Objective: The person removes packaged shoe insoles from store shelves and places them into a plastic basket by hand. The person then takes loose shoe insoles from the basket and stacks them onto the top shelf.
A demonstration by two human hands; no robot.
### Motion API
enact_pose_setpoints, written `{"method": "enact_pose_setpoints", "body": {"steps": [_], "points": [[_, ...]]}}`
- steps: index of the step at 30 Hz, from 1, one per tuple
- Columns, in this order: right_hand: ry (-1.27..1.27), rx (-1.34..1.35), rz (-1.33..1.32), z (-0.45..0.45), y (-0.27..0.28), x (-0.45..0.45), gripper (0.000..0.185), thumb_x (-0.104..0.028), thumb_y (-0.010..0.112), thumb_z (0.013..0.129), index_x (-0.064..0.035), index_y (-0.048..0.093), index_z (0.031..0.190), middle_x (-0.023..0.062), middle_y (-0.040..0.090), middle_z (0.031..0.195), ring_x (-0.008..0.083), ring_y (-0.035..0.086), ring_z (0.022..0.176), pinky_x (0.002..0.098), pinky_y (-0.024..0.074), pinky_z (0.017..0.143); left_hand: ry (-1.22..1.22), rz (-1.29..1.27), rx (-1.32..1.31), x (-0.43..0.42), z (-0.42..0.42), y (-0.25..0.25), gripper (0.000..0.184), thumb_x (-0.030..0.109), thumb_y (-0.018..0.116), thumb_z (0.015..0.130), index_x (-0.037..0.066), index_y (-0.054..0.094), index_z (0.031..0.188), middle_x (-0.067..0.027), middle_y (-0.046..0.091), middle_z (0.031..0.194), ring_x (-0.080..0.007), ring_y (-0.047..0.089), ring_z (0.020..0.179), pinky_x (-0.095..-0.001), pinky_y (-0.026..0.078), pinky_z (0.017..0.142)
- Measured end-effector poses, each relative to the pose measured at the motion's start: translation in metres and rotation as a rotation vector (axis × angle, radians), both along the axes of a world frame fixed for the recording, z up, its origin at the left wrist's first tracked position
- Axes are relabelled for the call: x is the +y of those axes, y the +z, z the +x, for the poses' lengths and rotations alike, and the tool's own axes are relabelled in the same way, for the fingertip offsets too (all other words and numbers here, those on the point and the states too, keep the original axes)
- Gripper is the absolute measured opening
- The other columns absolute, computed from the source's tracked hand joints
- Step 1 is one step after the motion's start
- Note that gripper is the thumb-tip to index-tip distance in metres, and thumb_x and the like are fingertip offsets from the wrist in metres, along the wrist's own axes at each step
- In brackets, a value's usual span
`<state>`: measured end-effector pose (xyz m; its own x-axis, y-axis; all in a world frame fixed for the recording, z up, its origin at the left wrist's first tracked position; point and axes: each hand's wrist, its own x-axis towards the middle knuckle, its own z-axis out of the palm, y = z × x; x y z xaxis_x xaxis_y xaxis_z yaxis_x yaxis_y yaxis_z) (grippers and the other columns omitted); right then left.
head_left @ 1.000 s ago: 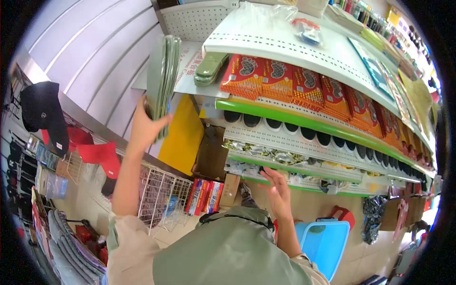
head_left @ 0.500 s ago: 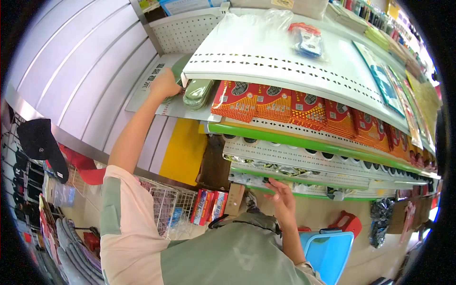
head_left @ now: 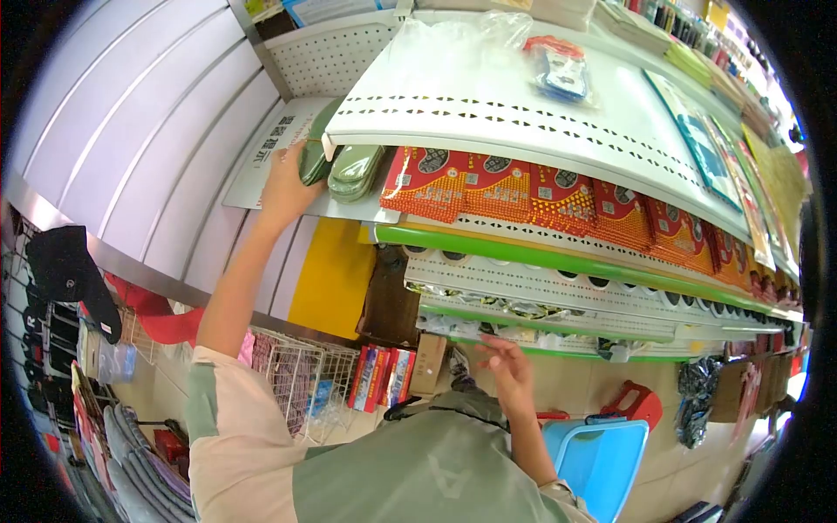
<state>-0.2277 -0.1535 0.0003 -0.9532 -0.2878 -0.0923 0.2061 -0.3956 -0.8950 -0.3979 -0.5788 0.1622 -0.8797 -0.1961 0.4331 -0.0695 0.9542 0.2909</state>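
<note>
My left hand (head_left: 286,187) is at the left end of a shelf, its fingers against a stack of green insoles (head_left: 316,161) that stands on a white printed board (head_left: 253,179). Right beside this stack lies another green insole pack (head_left: 356,170). Red and orange packets with a footprint picture (head_left: 497,185) fill the shelf further right. My right hand (head_left: 510,375) hangs in front of the lower shelves, fingers apart and slightly bent, with nothing in it.
A white perforated shelf (head_left: 471,87) juts out above the packets and carries plastic bags. Below are a wire basket (head_left: 301,383), red boxes (head_left: 381,379) and a blue bin (head_left: 602,462). Dark and red caps (head_left: 65,275) hang at left.
My left hand has carried the green insole stack from above the basket onto the board beside the other pack. My right hand has barely moved. The view has shifted somewhat.
</note>
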Motion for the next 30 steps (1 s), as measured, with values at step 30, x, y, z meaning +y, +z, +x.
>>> {"method": "enact_pose_setpoints", "body": {"steps": [30], "points": [[-0.347,-0.08,0.224,0.155,-0.006,0.038,0.03,-0.016,0.061,0.093,-0.0009,0.058,0.119,0.0103,0.063,0.114,0.0169,0.06,0.104,0.0315,0.0487,0.086,-0.068,0.03,0.642,0.032,0.065,-0.064,0.06,0.021,0.076,0.077,-0.002,0.049,0.125,-0.02,0.049,0.125,-0.0351,0.044,0.121,-0.0441,0.034,0.105]]}}
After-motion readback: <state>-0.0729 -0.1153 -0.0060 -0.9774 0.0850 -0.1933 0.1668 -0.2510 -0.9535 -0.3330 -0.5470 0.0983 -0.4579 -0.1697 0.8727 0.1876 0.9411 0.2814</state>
